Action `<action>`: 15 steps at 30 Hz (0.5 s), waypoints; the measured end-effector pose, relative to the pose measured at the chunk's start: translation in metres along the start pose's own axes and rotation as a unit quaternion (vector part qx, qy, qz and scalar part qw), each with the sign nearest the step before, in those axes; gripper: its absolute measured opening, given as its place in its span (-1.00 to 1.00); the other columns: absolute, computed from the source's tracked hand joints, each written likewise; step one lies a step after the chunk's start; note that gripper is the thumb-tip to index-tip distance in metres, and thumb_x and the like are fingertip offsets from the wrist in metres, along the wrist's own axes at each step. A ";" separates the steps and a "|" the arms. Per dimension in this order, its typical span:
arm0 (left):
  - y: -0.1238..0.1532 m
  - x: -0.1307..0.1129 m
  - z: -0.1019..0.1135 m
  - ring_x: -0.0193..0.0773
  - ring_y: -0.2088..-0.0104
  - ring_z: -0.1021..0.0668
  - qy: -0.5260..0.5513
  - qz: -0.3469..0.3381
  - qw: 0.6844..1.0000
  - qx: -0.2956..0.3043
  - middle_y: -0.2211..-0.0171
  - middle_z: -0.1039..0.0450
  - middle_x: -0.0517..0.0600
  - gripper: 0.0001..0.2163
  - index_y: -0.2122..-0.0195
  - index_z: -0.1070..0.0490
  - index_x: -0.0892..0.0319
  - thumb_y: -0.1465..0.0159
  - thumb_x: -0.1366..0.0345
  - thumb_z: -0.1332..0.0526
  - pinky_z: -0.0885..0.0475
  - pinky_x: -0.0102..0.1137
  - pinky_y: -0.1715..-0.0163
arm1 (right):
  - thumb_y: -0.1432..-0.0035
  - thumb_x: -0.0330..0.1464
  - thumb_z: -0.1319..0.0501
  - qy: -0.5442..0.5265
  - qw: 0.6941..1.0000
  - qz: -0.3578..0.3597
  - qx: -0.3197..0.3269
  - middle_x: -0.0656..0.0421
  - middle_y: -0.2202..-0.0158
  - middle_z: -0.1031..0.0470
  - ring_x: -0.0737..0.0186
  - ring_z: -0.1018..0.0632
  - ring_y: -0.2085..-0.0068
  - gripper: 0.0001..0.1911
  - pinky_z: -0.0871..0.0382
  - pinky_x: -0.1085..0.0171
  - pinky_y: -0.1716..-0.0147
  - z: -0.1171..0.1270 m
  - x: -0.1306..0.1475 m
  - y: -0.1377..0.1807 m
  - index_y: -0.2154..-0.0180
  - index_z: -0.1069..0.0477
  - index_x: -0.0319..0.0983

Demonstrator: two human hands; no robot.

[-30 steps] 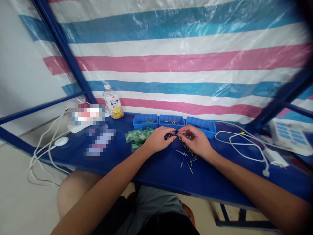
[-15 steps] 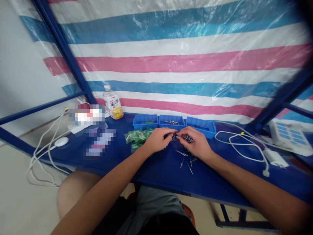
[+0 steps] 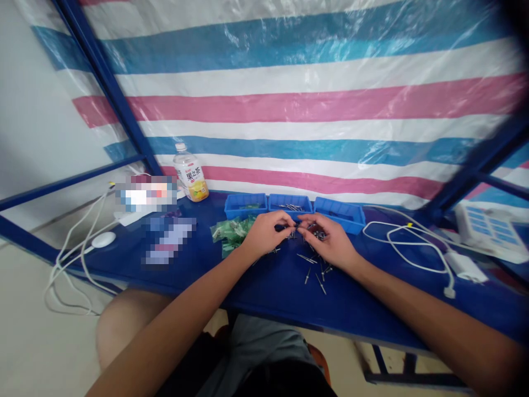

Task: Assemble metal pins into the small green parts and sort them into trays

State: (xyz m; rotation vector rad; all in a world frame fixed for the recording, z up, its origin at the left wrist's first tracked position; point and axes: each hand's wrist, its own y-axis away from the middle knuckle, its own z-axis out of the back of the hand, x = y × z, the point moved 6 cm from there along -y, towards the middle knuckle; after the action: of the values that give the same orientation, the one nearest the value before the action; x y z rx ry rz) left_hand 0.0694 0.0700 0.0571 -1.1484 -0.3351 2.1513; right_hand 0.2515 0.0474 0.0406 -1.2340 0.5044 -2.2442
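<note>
My left hand (image 3: 268, 232) is closed in a pinch over the blue table, its fingertips on a slim metal blind rivet that is mostly hidden. Facing it, my right hand (image 3: 330, 238) has its thumb and index finger slightly apart, close to the left fingertips. Under and between both hands lies a pile of silvery rivets (image 3: 319, 235). A few loose rivets (image 3: 320, 284) are scattered nearer the table's front edge. Just behind the hands, the middle blue bin (image 3: 290, 199) holds several rivets. Green plastic bags (image 3: 233, 231) lie left of my left hand.
A left blue bin (image 3: 246, 208) and a right blue bin (image 3: 341, 220) flank the middle one. A drink bottle (image 3: 192, 176) stands at the back left. White cables (image 3: 397, 240) and an adapter (image 3: 466, 267) lie at the right. Blurred-out items (image 3: 171, 240) are at the left.
The thumb and index finger of my right hand have spread a little apart. My left hand has shifted slightly to the left, its fingers still pinched.
</note>
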 end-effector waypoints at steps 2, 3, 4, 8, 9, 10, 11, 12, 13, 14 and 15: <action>0.001 0.000 -0.001 -0.25 0.20 -0.68 -0.010 0.007 1.000 0.008 0.23 -0.67 -0.07 -0.94 0.23 -0.55 0.13 -0.28 0.39 -0.36 -0.55 -0.37 0.11 | -0.37 -0.18 -0.26 0.003 1.000 0.015 0.012 0.08 0.12 -0.61 0.08 -0.64 0.15 -0.68 -0.57 0.13 0.19 -0.001 0.003 -0.001 -0.11 -0.52 -0.08; 0.001 0.000 -0.001 -0.25 0.21 -0.68 -0.014 0.009 1.000 0.011 0.24 -0.67 -0.07 -0.93 0.23 -0.55 0.13 -0.27 0.38 -0.37 -0.54 -0.38 0.12 | -0.38 -0.18 -0.26 0.007 1.000 0.023 0.018 0.08 0.12 -0.62 0.07 -0.64 0.15 -0.71 -0.57 0.11 0.17 -0.001 0.005 -0.001 -0.07 -0.54 -0.09; 0.001 -0.001 0.000 -0.25 0.21 -0.68 -0.015 0.011 1.000 0.013 0.25 -0.67 -0.08 -0.93 0.23 -0.55 0.13 -0.27 0.37 -0.38 -0.54 -0.38 0.13 | -0.38 -0.19 -0.25 0.010 0.999 0.027 0.020 0.08 0.13 -0.62 0.07 -0.63 0.15 -0.74 -0.56 0.10 0.15 -0.001 0.006 -0.002 -0.02 -0.57 -0.09; 0.001 -0.005 0.003 -0.25 0.22 -0.68 0.001 0.013 1.000 0.005 0.25 -0.66 -0.06 -0.94 0.21 -0.55 0.14 -0.29 0.34 -0.37 -0.53 -0.38 0.13 | -0.38 -0.20 -0.25 0.029 0.999 0.008 0.014 0.10 0.19 -0.64 0.10 -0.63 0.19 -0.81 -0.52 0.16 0.22 0.001 0.002 -0.002 0.12 -0.59 -0.12; 0.001 -0.006 0.003 -0.25 0.22 -0.68 0.004 0.013 1.000 0.003 0.24 -0.66 -0.06 -0.94 0.21 -0.55 0.14 -0.31 0.33 -0.36 -0.54 -0.38 0.13 | -0.38 -0.20 -0.24 0.035 0.999 0.002 0.014 0.11 0.21 -0.64 0.11 -0.63 0.21 -0.81 -0.51 0.18 0.26 0.001 0.000 -0.002 0.12 -0.58 -0.12; 0.001 -0.007 0.004 -0.25 0.22 -0.68 0.007 0.013 1.000 0.001 0.24 -0.66 -0.06 -0.94 0.20 -0.54 0.14 -0.32 0.32 -0.35 -0.54 -0.38 0.13 | -0.38 -0.20 -0.24 0.041 0.999 -0.001 0.018 0.12 0.23 -0.64 0.12 -0.63 0.23 -0.81 -0.49 0.19 0.29 0.000 -0.001 -0.001 0.12 -0.58 -0.13; 0.001 -0.008 0.004 -0.26 0.22 -0.67 0.009 0.012 1.000 0.000 0.24 -0.66 -0.06 -0.94 0.19 -0.54 0.13 -0.34 0.31 -0.34 -0.54 -0.37 0.12 | -0.37 -0.20 -0.24 0.046 0.999 -0.001 0.023 0.13 0.24 -0.64 0.13 -0.62 0.25 -0.80 -0.48 0.20 0.31 -0.001 -0.002 -0.001 0.11 -0.58 -0.13; 0.001 -0.008 0.004 -0.26 0.21 -0.67 0.011 0.012 1.000 0.000 0.24 -0.66 -0.05 -0.93 0.18 -0.54 0.13 -0.35 0.29 -0.34 -0.54 -0.37 0.12 | -0.37 -0.21 -0.25 0.050 0.998 0.001 0.028 0.13 0.25 -0.65 0.13 -0.62 0.27 -0.81 -0.48 0.20 0.32 -0.002 -0.002 -0.001 0.11 -0.58 -0.13; 0.001 -0.008 0.004 -0.26 0.21 -0.67 0.013 0.013 1.000 0.001 0.24 -0.66 -0.05 -0.92 0.17 -0.54 0.13 -0.35 0.28 -0.33 -0.54 -0.36 0.11 | -0.36 -0.22 -0.26 0.053 0.998 0.002 0.032 0.13 0.25 -0.65 0.13 -0.62 0.28 -0.81 -0.47 0.20 0.33 -0.003 -0.002 0.000 0.11 -0.57 -0.14; 0.001 -0.008 0.003 -0.26 0.21 -0.67 0.015 0.013 1.000 0.002 0.23 -0.66 -0.05 -0.91 0.17 -0.53 0.13 -0.36 0.27 -0.33 -0.55 -0.36 0.10 | -0.35 -0.22 -0.26 0.055 0.998 0.003 0.036 0.13 0.25 -0.65 0.13 -0.62 0.28 -0.82 -0.47 0.20 0.33 -0.004 -0.003 0.000 0.12 -0.57 -0.14; 0.001 -0.008 0.003 -0.25 0.20 -0.67 0.018 0.014 1.000 0.003 0.22 -0.66 -0.05 -0.90 0.16 -0.53 0.13 -0.36 0.25 -0.34 -0.55 -0.35 0.09 | -0.34 -0.23 -0.27 0.057 0.998 0.004 0.039 0.14 0.25 -0.65 0.13 -0.62 0.29 -0.84 -0.47 0.20 0.33 -0.005 -0.002 0.000 0.14 -0.57 -0.14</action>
State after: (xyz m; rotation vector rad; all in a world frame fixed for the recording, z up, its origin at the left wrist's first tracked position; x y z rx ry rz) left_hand 0.0698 0.0643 0.0633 -1.1933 -0.2969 2.1522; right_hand 0.2485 0.0495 0.0366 -1.0685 0.4575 -2.3138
